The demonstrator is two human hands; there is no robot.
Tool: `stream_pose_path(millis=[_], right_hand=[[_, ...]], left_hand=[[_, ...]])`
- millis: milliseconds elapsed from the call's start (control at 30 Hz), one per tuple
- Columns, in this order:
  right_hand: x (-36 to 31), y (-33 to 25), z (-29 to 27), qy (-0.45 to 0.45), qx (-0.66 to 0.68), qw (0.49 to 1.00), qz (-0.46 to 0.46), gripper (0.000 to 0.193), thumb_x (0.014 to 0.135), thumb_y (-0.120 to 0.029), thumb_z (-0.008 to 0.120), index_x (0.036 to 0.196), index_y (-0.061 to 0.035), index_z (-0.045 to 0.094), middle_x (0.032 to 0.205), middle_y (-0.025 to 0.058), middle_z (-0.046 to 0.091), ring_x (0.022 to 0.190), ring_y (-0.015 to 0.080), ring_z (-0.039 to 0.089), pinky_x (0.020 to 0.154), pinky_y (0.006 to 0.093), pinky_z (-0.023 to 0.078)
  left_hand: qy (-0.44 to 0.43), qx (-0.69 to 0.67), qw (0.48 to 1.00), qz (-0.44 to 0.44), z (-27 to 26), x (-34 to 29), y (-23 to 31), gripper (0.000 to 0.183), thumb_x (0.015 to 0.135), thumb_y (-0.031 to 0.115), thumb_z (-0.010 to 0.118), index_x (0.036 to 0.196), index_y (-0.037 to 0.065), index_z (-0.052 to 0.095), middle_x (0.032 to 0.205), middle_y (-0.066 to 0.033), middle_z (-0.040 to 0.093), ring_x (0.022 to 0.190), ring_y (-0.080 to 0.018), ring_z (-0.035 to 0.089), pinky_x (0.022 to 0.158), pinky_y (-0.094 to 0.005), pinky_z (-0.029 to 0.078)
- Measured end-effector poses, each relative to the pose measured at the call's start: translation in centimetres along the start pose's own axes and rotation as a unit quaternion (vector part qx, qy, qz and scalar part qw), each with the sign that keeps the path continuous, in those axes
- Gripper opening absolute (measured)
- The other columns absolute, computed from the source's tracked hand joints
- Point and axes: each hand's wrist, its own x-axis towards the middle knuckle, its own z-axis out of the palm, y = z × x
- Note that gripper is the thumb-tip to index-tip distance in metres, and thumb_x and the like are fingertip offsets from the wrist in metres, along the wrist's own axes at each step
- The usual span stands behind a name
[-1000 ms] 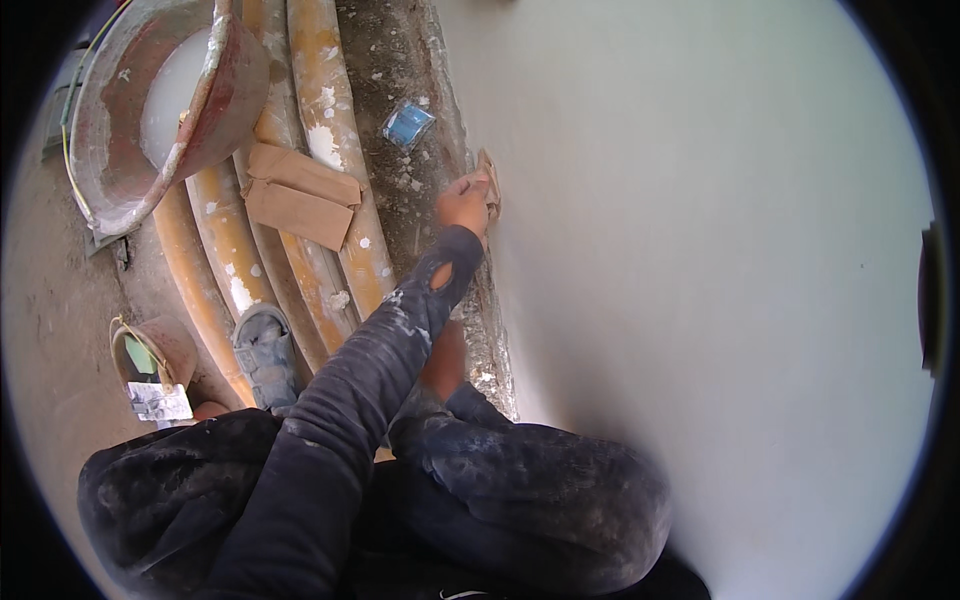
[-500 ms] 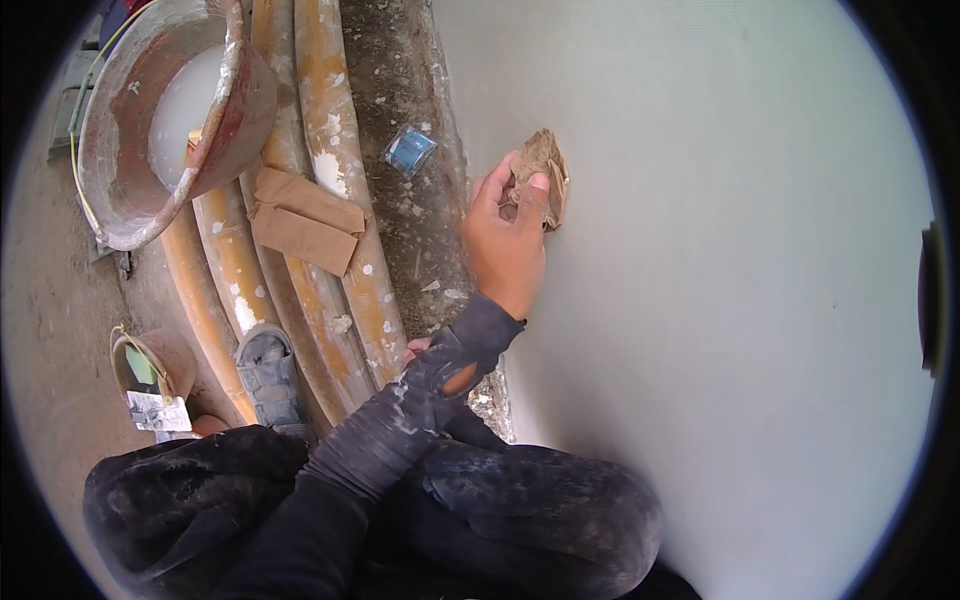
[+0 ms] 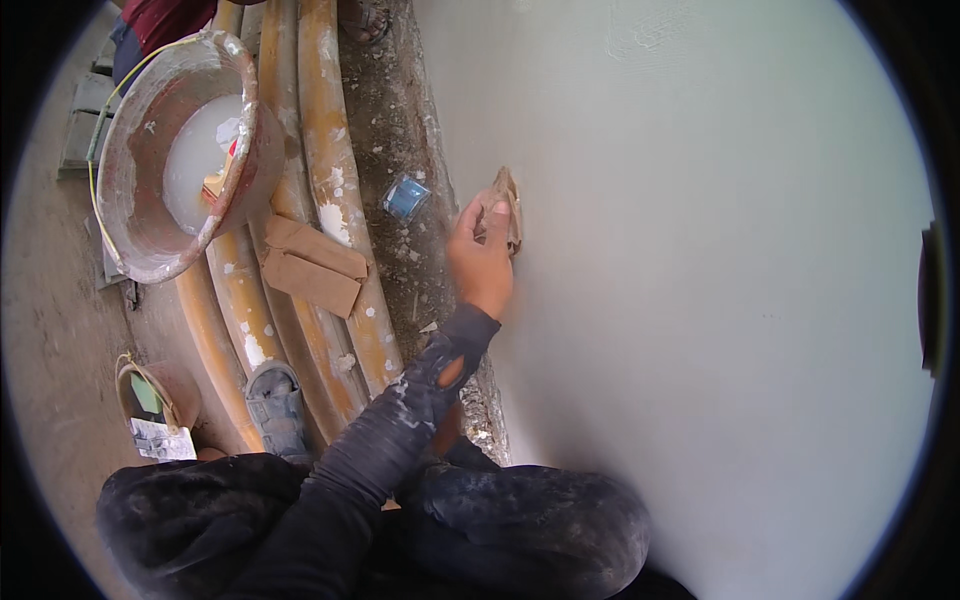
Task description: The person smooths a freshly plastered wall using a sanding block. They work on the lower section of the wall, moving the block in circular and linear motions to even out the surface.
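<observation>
My left hand (image 3: 482, 262) is closed on a crumpled, folded piece of brown sandpaper (image 3: 514, 208), thumb on the near face. It holds the sandpaper against the smooth off-white wall surface (image 3: 700, 260), close to its left edge. The dark, dusty left sleeve crosses in front of my body. Behind that forearm only a blurred bit of my right hand (image 3: 447, 428) shows; its fingers are hidden. Left of the wall, a creased brown sheet (image 3: 312, 272) lies across paint-spattered yellowish poles (image 3: 333, 150). A small blue packet (image 3: 407, 198) rests on the gritty ground strip.
A large stained bucket (image 3: 262, 150) with whitish liquid and a tan-and-red object stands at upper left. Lower down is a small bucket (image 3: 178, 390) holding something green. My grey sandal (image 3: 277, 410) is on the poles. Another person's dark red clothing (image 3: 175, 20) shows at the top left.
My left hand has slid leftward across the wall with the sandpaper, nearer the wall's edge. The right hand's fingertips no longer show beyond the left forearm. The view has shifted slightly.
</observation>
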Motion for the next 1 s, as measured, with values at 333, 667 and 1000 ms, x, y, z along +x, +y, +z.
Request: stream_pose_path(millis=[333,667,1000], right_hand=[[-0.1,0.3,0.1,-0.005,0.002,1.0,-0.01,0.009,0.082,-0.012,0.064,0.089,-0.0058,0.062,0.085,0.0107,0.064,0.081,0.0285,0.062,0.077,0.0407,0.045],[-0.6,-0.5,-0.6,-0.011,-0.015,0.999,-0.038,0.008,0.083,-0.012,0.064,0.089,-0.0065,0.062,0.082,0.0092,0.064,0.079,0.0261,0.064,0.077,0.0396,0.045],[-0.7,-0.1,-0.3,0.001,0.019,1.0,-0.01,0.011,0.082,-0.017,0.064,0.088,-0.0086,0.061,0.081,0.0079,0.063,0.077,0.0291,0.062,0.075,0.0427,0.044]], left_hand=[[-0.002,0.053,0.986,0.161,1.4,-5.2,4.9,0.043,0.095,0.025,0.061,0.123,-0.007,0.057,0.103,-0.0097,0.061,0.093,-0.0138,0.057,0.081,-0.0273,0.046],[-0.059,0.048,0.964,0.256,1.7,-10.2,9.4,0.04,0.094,0.021,0.061,0.124,-0.005,0.055,0.109,-0.0167,0.057,0.1,-0.025,0.059,0.087,-0.0328,0.046],[-0.085,0.022,0.97,0.225,1.7,-10.4,10.8,0.037,0.096,0.022,0.058,0.122,-0.004,0.058,0.107,-0.0101,0.058,0.092,-0.0134,0.054,0.081,-0.0296,0.046]])
